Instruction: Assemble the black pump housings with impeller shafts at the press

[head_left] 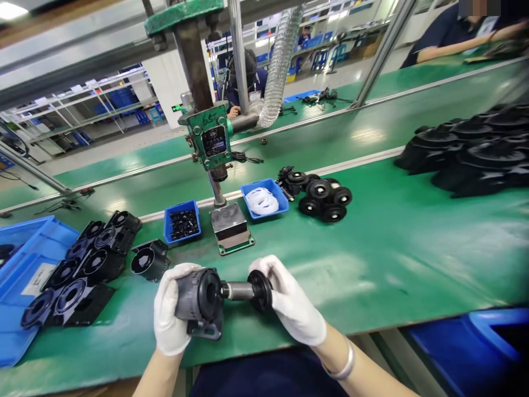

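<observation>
My left hand (167, 314), in a white glove, is closed around a black cylindrical housing (197, 300) with a round opening turned to the right. Gloved likewise, my right hand (289, 300) grips the black disc end of a shaft with a flange (242, 291). The shaft lies level, its tip at the mouth of the housing; whether it enters cannot be made out. Just beyond my hands stands a green press (212, 138) over a metal block (229, 223). A single black housing (149, 259) rests on the table left of the press.
Several more housings (97, 262) lie at left beside a blue bin (25, 259). Small blue trays hold black parts (184, 223) and white rings (262, 201). Several black wheel-like parts (326, 196) are right of these, with large black parts (483, 146) at far right. Co-workers (450, 38) sit beyond.
</observation>
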Tool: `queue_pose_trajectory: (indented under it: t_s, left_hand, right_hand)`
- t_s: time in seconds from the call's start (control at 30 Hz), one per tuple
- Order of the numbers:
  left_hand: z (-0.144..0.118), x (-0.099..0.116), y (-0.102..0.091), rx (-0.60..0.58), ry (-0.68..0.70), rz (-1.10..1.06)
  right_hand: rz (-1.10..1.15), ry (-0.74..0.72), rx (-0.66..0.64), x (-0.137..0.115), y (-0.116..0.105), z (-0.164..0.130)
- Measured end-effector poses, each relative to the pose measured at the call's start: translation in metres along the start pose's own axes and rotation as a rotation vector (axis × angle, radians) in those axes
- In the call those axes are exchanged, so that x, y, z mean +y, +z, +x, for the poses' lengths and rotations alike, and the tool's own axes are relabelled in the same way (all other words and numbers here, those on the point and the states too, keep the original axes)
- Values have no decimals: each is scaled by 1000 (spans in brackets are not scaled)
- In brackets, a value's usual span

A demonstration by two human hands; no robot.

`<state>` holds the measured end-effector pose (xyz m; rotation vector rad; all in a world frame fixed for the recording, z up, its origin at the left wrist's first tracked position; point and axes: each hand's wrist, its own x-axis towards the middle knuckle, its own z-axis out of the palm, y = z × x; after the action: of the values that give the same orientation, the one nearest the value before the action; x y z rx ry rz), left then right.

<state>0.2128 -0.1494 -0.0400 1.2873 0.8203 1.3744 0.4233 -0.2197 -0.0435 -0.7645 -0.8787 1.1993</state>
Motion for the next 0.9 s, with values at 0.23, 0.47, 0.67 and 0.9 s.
queue_pose_trajectory:
  t_s: [0.23, 0.47, 0.67, 0.9]
  left_hand:
    - [-1, 5, -6, -186, 240, 184]
    - [4, 12, -8, -225, 393, 282]
    - [8, 24, -7, -540, 612, 475]
    - [-1, 15, -2, -516, 512, 463]
  right_hand:
    - [415, 309, -3, 11, -1, -4]
    - [319, 383, 2, 8, 3, -7]
    - [286, 442, -77, 11, 6, -3]
    - [173, 484, -264, 9, 10, -4]
